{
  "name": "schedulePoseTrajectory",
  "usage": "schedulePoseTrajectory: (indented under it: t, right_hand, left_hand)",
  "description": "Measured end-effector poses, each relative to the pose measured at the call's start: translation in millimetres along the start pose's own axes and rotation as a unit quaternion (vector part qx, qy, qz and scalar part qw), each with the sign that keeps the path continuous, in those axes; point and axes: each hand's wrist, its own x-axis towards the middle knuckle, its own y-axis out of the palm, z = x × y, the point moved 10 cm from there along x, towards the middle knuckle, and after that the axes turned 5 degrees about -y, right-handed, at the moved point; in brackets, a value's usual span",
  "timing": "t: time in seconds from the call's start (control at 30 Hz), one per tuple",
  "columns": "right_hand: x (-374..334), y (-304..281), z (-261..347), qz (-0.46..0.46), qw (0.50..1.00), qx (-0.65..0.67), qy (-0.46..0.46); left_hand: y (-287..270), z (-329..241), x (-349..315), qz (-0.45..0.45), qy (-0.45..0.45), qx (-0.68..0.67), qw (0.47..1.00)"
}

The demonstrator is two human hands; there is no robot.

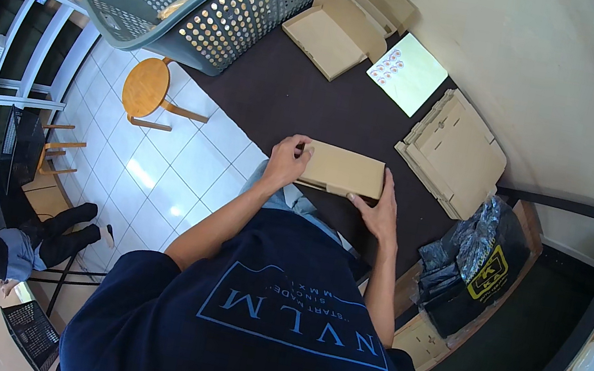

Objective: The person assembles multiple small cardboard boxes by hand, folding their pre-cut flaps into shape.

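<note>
A small closed cardboard box (345, 169) rests at the near edge of the dark table (281, 95), between my two hands. My left hand (288, 163) grips its left end, fingers bent over the top corner. At the opposite end, my right hand (378, 209) has its thumb on the near side and its fingers along the right edge. Beyond the box, to the right, lies a stack of flat, unfolded cardboard boxes (458, 150). What is inside the closed box cannot be seen.
Open cardboard boxes (331, 37) and a pale printed sheet (409, 74) lie at the table's back. A grey-green plastic basket (219, 21) stands far left. On the right are dark plastic bags (479, 257). A wooden stool (146, 87) and a seated person (23, 252) are left.
</note>
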Motion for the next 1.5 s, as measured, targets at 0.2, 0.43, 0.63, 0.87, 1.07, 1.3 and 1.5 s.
schedulePoseTrajectory:
  t: [0.2, 0.43, 0.63, 0.87, 1.07, 1.3, 1.5]
  right_hand:
    - [13.1, -8.7, -6.5, 0.007, 0.997, 0.033, -0.063]
    - [25.2, -11.0, -9.5, -0.053, 0.996, -0.036, -0.065]
    - [38.3, -11.3, -5.0, -0.016, 0.999, -0.016, -0.044]
    - [45.8, -13.8, -22.2, 0.026, 0.999, 0.038, 0.007]
    - [58.2, -8.8, -32.9, 0.09, 0.983, 0.137, 0.088]
    - [63.2, -6.0, -39.6, 0.128, 0.942, 0.265, 0.159]
    - [71.8, -5.6, -17.8, 0.102, 0.988, 0.111, 0.019]
  left_hand:
    - [-11.7, -24.1, 6.1, -0.012, 0.027, -0.03, 0.999]
    - [-11.8, -49.7, -1.4, 0.022, 0.047, -0.133, 0.99]
    - [4.3, -8.2, 16.6, 0.08, 0.022, -0.157, 0.984]
    - [7.6, -37.2, 10.7, 0.168, -0.064, -0.202, 0.963]
    - [16.1, -49.0, 15.5, 0.233, 0.023, -0.214, 0.948]
    - [17.9, -66.3, 10.1, 0.29, 0.072, -0.229, 0.926]
    - [16.4, -57.7, 11.6, 0.272, 0.026, -0.219, 0.937]
